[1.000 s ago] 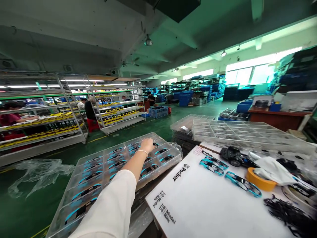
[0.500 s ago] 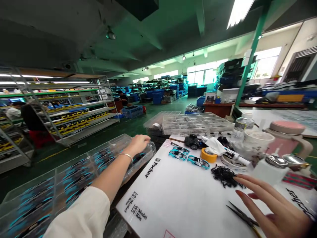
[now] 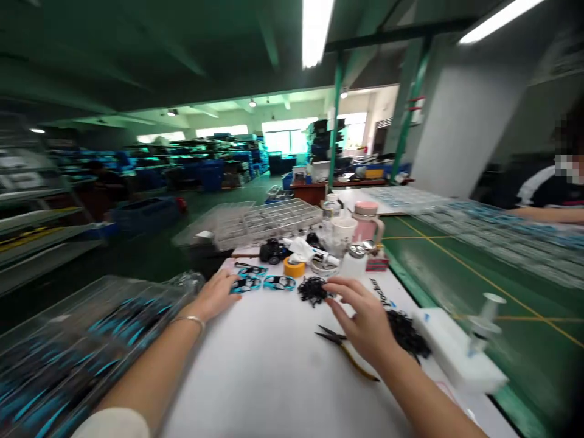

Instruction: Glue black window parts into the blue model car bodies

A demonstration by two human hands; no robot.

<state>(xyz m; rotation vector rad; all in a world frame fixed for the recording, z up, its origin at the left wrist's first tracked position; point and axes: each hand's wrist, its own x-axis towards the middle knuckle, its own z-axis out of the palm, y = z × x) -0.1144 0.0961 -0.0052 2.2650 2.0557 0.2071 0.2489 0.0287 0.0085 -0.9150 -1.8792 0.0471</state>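
Closest to me on the left is a clear plastic compartment tray [image 3: 64,319] full of blue-and-black parts, kinda blurry. On the white worktop [image 3: 246,371], a pair of yellow-handled pliers [image 3: 353,359] lies just beside my right hand [image 3: 327,295]. That hand has thumb and fingers spread apart, fingertips right at the edge of a tangled pile of small black parts [image 3: 311,292]. My left hand [image 3: 232,287] reaches to the flat blue-and-black frame-like pieces [image 3: 280,282] near the worktop's far left corner; can't tell if it's pinching one or just touching. Right behind those sits an orange tape roll [image 3: 294,268]. Further back there's a pink lidded mug [image 3: 365,224], and a clear gridded plastic tray [image 3: 283,219] off to its left.
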